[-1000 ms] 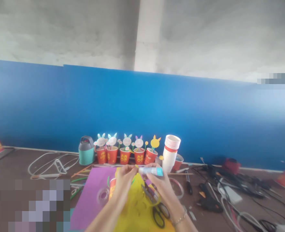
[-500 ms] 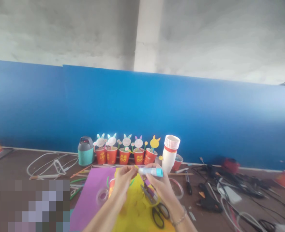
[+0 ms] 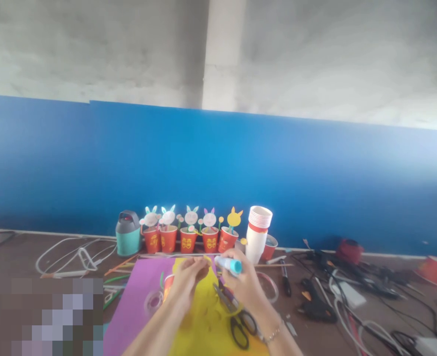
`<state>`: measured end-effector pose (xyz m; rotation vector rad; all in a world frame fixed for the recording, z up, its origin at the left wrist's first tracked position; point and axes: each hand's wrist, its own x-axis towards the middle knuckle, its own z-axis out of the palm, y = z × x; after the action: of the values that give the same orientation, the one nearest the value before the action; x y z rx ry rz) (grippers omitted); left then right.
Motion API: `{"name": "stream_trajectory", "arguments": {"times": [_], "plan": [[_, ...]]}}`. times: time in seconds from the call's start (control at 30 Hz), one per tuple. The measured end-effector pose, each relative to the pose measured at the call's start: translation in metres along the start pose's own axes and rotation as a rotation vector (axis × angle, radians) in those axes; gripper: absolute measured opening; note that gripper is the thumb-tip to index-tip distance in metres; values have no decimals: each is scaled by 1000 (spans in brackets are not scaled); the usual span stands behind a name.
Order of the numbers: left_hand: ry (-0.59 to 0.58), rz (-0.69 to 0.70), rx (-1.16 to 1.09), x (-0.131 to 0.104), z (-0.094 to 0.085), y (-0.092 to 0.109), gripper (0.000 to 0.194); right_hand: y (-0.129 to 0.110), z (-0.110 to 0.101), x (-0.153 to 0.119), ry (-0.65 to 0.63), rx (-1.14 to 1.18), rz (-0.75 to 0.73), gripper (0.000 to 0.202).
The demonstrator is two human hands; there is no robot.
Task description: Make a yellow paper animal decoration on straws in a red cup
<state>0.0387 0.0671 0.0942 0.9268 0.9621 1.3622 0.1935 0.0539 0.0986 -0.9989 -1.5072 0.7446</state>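
Head view: beyond the scissors (image 3: 240,319), our left fingers (image 3: 199,265) pinch a yellow piece (image 3: 208,258) and our right fingers (image 3: 237,254) grip the glue (image 3: 228,264); we'd best brace the piece and dab thinly, keeping the tip clear of our skin

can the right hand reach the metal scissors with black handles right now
Probably, once freed: the right hand grips a white tube with a turquoise end. The scissors lie largely uncovered close by, over the yellow paper sheet.
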Motion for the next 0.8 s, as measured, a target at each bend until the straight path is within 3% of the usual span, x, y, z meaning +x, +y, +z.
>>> {"name": "stream_trajectory", "arguments": {"times": [0.23, 0.43, 0.57, 0.8], "plan": [[55, 94, 100, 6, -8, 1, 30, -12, -4, 1, 124, 169, 141, 19], [64, 125, 148, 10, -8, -3, 23, -14, 3, -4, 6, 211, 146, 18], [78, 145, 176, 13, -7, -9, 21, -10, 7, -5, -55, 149, 68, 18], [88, 174, 239, 9, -4, -7, 22, -8, 10, -4, 2, 111, 73, 19]]}}
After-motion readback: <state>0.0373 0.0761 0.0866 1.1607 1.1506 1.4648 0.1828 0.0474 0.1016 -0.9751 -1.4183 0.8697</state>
